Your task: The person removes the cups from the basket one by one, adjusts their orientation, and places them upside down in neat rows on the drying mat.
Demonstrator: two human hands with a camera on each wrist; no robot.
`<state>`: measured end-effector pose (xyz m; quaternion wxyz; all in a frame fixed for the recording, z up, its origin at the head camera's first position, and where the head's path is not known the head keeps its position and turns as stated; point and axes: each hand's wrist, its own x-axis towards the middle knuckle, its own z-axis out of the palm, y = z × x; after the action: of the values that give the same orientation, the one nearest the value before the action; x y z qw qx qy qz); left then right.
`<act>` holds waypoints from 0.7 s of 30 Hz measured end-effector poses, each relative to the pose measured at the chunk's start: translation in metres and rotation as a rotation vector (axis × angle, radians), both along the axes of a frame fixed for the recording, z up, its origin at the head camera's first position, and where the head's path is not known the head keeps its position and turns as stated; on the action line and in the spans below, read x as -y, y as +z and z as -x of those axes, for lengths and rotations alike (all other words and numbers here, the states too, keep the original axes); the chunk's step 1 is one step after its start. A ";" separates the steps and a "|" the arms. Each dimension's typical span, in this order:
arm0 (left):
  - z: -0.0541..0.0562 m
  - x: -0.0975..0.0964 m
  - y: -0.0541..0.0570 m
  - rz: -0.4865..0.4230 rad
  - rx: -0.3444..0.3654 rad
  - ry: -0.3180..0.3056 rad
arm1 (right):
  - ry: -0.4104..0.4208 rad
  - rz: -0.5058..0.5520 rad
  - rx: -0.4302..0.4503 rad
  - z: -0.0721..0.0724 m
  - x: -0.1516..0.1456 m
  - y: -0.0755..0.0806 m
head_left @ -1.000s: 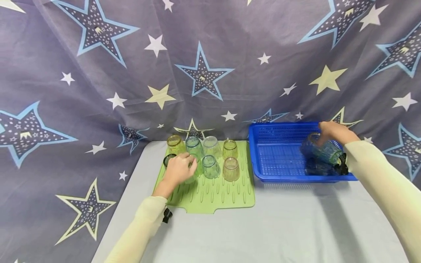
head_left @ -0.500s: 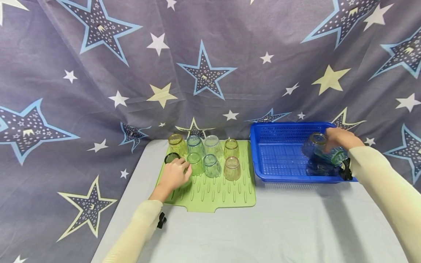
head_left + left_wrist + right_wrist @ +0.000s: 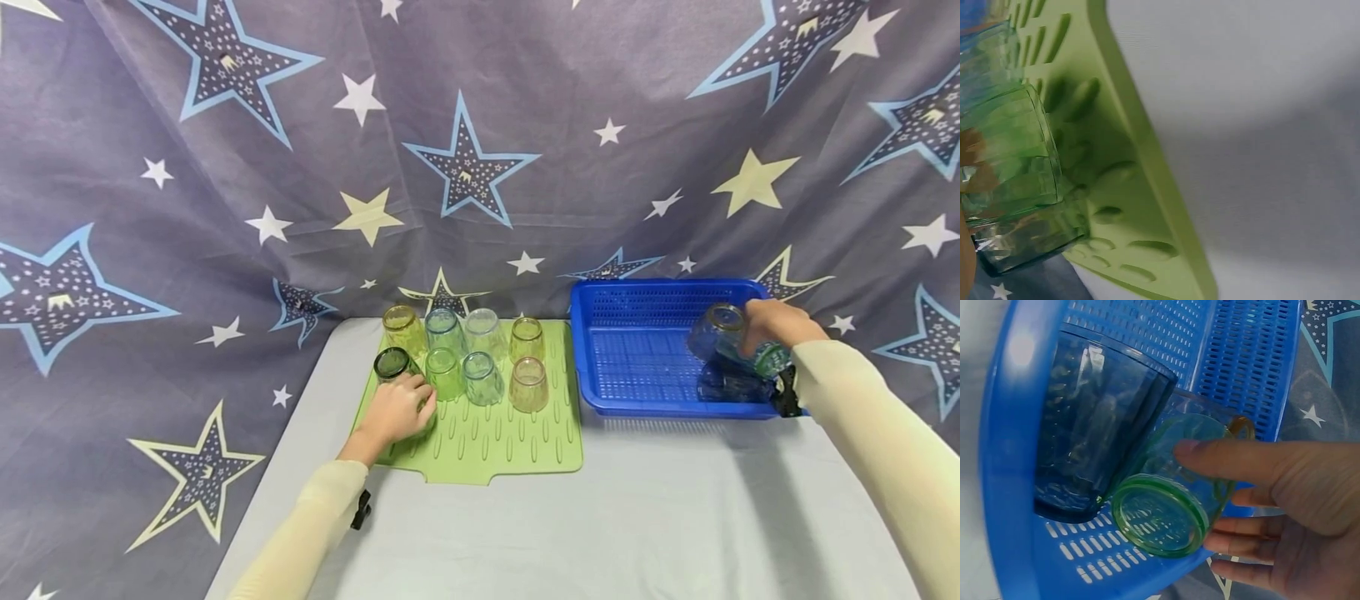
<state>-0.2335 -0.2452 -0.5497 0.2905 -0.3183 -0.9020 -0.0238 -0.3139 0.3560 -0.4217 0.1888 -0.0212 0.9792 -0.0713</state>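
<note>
In the head view, several upturned drinking glasses stand in two rows on a green mat. My left hand (image 3: 397, 410) rests at the front of the dark glass (image 3: 393, 363), fingers loosely bent. Just right of that hand is a light green glass (image 3: 445, 372), also large in the left wrist view, where most of the hand is out of frame. My right hand (image 3: 1297, 512) is in the blue basket, thumb across a green-tinted glass (image 3: 1163, 515) and fingers along its side. A dark blue glass (image 3: 1094, 425) lies beside it. Nearby leans a clear glass with a brownish rim (image 3: 723, 321).
The blue basket (image 3: 588, 367) stands on the right of the white table (image 3: 600, 517), against a star-patterned cloth (image 3: 637, 192). The green mat (image 3: 480, 454) lies to its left, and its front edge is clear in the left wrist view.
My left hand has drawn back to the left from the light green glass, uncovering it and then the dark glass. My right hand has lowered slightly in the basket and come to rest.
</note>
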 end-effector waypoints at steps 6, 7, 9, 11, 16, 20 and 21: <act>-0.001 0.006 -0.011 0.009 0.012 -0.007 | -0.053 0.007 0.014 -0.002 0.001 -0.005; 0.000 0.006 -0.012 0.008 0.006 -0.009 | -0.063 0.013 0.015 -0.003 0.001 -0.006; 0.001 0.006 -0.014 0.003 -0.003 -0.012 | -0.064 0.023 0.013 -0.005 0.000 -0.007; 0.002 0.006 -0.016 -0.005 -0.013 -0.015 | -0.058 0.036 0.006 -0.006 -0.001 -0.008; 0.006 0.006 -0.019 -0.041 -0.027 -0.003 | -0.029 0.045 -0.017 -0.006 -0.002 -0.010; 0.008 0.006 -0.021 -0.061 -0.028 0.014 | -0.017 0.040 -0.017 -0.005 -0.001 -0.011; 0.007 0.007 -0.021 -0.062 -0.024 0.018 | -0.014 0.037 -0.015 -0.005 -0.001 -0.012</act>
<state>-0.2410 -0.2518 -0.5703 0.3112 -0.3014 -0.9002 -0.0454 -0.3091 0.3571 -0.4332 0.1804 -0.0182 0.9793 -0.0903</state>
